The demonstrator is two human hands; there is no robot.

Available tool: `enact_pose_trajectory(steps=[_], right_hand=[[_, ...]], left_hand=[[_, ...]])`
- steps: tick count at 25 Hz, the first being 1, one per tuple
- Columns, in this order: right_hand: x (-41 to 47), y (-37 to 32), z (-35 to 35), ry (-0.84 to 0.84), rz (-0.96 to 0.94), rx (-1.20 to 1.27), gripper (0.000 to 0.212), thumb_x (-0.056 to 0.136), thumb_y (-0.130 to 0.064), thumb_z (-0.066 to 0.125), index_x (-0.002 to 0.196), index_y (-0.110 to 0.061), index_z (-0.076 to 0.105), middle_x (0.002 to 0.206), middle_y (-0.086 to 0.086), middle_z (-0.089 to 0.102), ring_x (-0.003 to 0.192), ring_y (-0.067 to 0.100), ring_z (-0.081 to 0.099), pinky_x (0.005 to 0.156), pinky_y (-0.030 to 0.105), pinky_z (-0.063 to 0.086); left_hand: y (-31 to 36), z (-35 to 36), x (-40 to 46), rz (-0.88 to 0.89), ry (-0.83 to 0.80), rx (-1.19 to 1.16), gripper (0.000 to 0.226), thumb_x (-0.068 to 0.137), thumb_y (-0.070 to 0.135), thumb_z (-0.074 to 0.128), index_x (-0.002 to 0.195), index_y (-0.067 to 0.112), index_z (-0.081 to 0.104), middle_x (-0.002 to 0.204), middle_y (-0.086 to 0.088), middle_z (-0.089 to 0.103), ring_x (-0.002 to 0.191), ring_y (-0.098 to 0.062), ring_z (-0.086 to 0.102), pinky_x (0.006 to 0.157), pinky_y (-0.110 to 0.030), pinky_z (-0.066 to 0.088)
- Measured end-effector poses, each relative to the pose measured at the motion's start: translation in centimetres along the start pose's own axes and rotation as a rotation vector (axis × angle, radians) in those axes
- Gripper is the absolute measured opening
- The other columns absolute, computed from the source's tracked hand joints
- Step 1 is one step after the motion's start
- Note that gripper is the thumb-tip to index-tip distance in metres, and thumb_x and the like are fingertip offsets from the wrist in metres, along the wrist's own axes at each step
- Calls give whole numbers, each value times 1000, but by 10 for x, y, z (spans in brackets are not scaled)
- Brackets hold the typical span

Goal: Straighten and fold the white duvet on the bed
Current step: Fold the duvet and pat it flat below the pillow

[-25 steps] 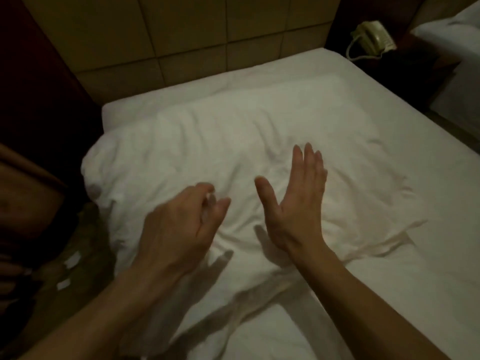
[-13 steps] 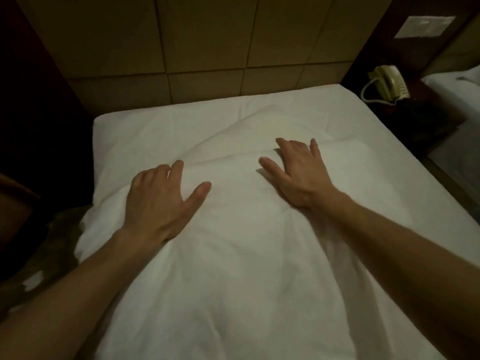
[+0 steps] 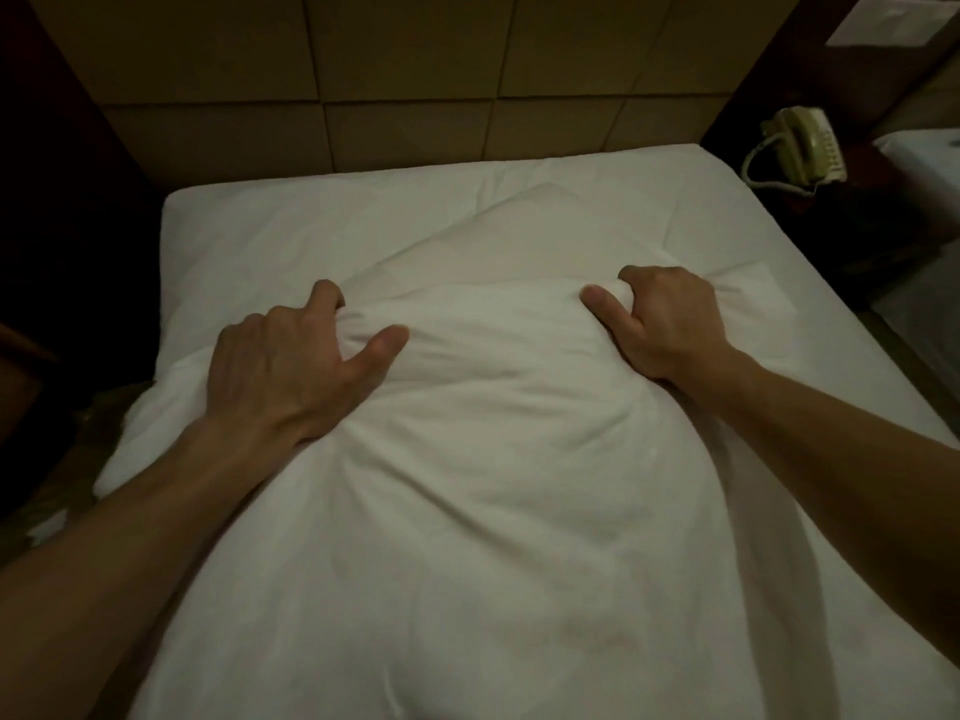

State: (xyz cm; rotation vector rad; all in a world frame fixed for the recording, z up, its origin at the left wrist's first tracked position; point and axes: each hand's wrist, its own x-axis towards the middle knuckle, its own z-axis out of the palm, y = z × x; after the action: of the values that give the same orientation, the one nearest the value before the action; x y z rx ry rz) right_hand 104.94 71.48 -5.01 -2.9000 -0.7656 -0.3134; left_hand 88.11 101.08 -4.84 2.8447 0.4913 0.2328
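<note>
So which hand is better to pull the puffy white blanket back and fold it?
Probably both together. The left hand and right hand each clutch a bunch of the puffy white duvet, evenly spaced. If only one, the right: its fist looks tighter.

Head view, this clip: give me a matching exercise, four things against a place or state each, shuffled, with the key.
Things:
1. left hand
2. right hand
3. telephone
4. duvet

Places or states:
A. on the dark stand right of the bed
B. bunched, white, lying on the bed
C. grip closed on a fold, nearer the stand
D. grip closed on a fold, nearer the bed's left edge

Pairs: 1-D, 2-C, 3-A, 4-B
</note>
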Motion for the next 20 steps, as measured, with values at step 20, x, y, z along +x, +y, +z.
enact_pose_trajectory(steps=[20], right_hand=[[-358,22,-229,65,83,205,77,87,-75,15,99,-13,58,92,5,57,82,26,50,83,38,31]], left_hand=[[137,-166,-342,409,79,-69,117,72,89,-12,153,14,30,63,0,49,50,-15,42,51,-27,34]])
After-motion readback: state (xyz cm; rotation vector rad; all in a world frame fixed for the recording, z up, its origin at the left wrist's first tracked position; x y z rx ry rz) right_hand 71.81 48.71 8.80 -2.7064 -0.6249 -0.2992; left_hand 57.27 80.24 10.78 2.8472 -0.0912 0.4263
